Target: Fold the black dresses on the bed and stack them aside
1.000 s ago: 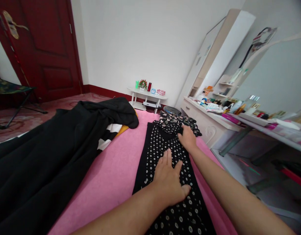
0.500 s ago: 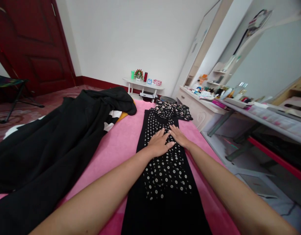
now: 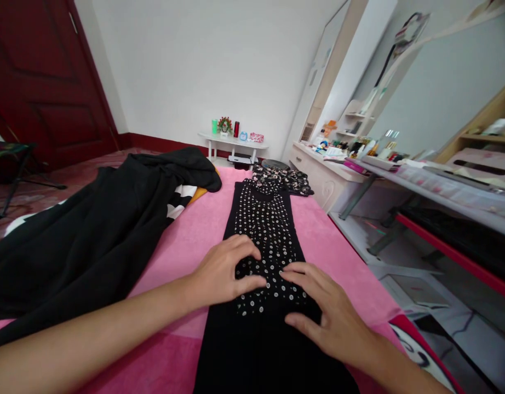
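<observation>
A black garment with a white dotted pattern point(image 3: 264, 221) lies lengthwise on top of a plain black garment point(image 3: 252, 350), which reaches toward me. At the left edge of the dotted cloth is my left hand point(image 3: 230, 269), fingers curved and thumb apart, with no cloth gripped. My right hand point(image 3: 320, 306) is over the lower right of the dotted cloth, its fingers bent and spread from the thumb. Whether the fingertips touch the fabric I cannot tell. Past the far end lies a black floral garment point(image 3: 291, 180).
Pink bedding point(image 3: 182, 262) spreads beneath the clothes. A heap of black clothing point(image 3: 92, 230) lies to the left. On the right stand a dressing table point(image 3: 328, 161) with bottles and a grey-edged table point(image 3: 441, 191). A small white shelf point(image 3: 231, 140) is against the far wall.
Both hands have come back toward me from the middle of the dotted garment and moved apart. Their fingers were flat on the cloth and are now curved. The view has shifted slightly.
</observation>
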Available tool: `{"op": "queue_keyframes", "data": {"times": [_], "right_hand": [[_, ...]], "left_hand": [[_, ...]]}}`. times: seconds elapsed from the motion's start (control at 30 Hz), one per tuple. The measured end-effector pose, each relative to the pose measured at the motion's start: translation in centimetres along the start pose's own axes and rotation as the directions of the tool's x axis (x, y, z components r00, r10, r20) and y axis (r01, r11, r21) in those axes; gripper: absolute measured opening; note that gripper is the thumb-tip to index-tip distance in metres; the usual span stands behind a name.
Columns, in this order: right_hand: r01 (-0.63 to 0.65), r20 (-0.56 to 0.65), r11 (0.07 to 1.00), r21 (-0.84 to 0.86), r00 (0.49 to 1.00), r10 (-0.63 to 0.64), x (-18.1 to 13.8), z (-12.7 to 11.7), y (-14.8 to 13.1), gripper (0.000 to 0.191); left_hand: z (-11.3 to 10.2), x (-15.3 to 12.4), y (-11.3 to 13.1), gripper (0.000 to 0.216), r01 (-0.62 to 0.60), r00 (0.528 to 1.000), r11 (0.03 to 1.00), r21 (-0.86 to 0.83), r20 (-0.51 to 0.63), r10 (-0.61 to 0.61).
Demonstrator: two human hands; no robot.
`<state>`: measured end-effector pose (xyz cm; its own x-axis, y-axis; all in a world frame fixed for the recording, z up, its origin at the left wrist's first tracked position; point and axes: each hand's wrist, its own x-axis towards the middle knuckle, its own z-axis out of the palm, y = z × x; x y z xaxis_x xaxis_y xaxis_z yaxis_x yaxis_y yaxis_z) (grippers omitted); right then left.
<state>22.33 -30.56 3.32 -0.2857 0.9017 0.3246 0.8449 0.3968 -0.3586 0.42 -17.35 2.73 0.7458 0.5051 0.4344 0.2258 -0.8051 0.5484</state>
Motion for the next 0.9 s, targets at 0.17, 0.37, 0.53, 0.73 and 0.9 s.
{"op": "queue_keyframes", "data": {"times": [0.17,0.37,0.53,0.73,0.9], "right_hand": [[0.032,-0.055,0.998,-0.047,0.998,-0.035,-1.6,0.1,-0.5,0.046],[0.276,0.256,0.959,-0.059,0.933,-0.252,-1.3,-0.8,-4.3,0.054],[0.240,0.164,0.967,-0.082,0.960,-0.225,-2.0,-1.7,-5.6,0.040],[0.244,0.170,0.962,-0.124,0.960,-0.221,-4.1,-2.1,-5.9,0.030],[0.240,0.154,0.959,-0.153,0.964,-0.217,-5.4,-1.2,-5.5,0.030]], "left_hand": [[0.0,-3.1,1.1,0.055,-0.029,0.995,0.997,0.067,0.097,0.023],[0.4,-4.0,1.5,0.037,-0.136,0.980,0.986,0.099,0.157,0.119],[0.0,-4.2,1.5,0.027,-0.161,0.972,0.981,0.110,0.188,0.138],[-0.3,-3.9,1.6,0.026,-0.178,0.963,0.977,0.118,0.225,0.148],[-0.6,-3.6,1.8,0.034,-0.220,0.946,0.968,0.118,0.270,0.182]]}}
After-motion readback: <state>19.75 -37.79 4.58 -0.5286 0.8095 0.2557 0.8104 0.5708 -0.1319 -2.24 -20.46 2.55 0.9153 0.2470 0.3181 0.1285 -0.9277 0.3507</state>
